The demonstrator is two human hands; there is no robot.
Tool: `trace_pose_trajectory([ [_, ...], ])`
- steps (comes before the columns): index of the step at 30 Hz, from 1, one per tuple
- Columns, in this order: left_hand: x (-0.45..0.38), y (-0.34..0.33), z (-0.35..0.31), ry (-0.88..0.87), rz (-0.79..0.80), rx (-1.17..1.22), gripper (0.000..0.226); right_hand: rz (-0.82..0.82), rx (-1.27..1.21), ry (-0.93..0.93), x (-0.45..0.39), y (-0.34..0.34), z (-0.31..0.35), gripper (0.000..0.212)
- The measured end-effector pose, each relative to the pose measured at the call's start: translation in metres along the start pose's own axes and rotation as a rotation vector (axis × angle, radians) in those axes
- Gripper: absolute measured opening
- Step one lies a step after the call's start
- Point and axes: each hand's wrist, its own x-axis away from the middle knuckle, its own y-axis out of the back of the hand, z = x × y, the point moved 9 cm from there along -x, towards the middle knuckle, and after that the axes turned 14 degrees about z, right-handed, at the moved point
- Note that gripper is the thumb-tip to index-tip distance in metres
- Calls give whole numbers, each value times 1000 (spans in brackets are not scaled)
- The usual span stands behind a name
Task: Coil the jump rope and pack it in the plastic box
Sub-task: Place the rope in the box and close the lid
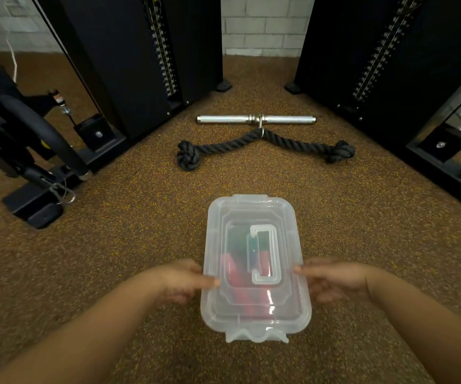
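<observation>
No readable text anywhere. Weight stack strips [164,55] and [379,48] on the black machine columns carry small number labels, but too tiny and blurred to make out. Plastic box [254,322]: no label visible.

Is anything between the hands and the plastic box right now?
No. The left hand and right hand sit at the sides of the clear plastic box, lid on; the black knotted rope and metal bar lie beyond.

A speckled brown rubber floor [140,231] meets a pale block wall [262,23]; black weight-stack towers [129,59] flank a chrome bar [223,119] and black rope attachment [293,142].
</observation>
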Motion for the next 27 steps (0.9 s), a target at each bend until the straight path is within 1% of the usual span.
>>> trace_pose_trajectory([
  [1,-1,12,-12,-47,-130,-16,70,-95,-48,75,-3,9,11,44],
  [2,-2,22,-25,-98,-251,-17,64,-188,-117,153,-6,18,22,40],
  [3,-4,30,-38,-154,-342,-11,56,-264,-186,213,-9,26,32,35],
  [4,-7,36,-50,-200,-396,7,49,-322,-226,248,-12,31,41,33],
  [5,-10,41,-61,-235,-426,40,45,-370,-230,261,-17,35,49,33],
  [7,-16,51,-78,-269,-476,100,38,-452,-212,253,-27,43,59,42],
  [10,-26,69,-90,-255,-533,112,34,-568,-234,246,-37,59,70,49],
  [13,-40,81,-92,-211,-487,91,33,-560,-211,252,-47,73,86,55],
  [15,-45,87,-96,-178,-473,0,36,-539,-157,229,-54,80,98,61],
  [18,-51,88,-121,-203,-480,-171,45,-517,-69,202,-63,86,118,67],
  [19,-54,86,-130,-218,-474,-216,47,-516,-43,200,-65,86,124,63],
  [21,-59,84,-140,-242,-473,-271,45,-511,-36,225,-67,86,130,46],
  [23,-61,85,-141,-252,-500,-284,39,-498,-97,272,-70,87,131,31],
  [25,-60,88,-137,-241,-538,-269,38,-462,-150,326,-71,83,132,23],
  [27,-58,89,-133,-228,-570,-256,40,-435,-163,356,-76,80,132,19],
])
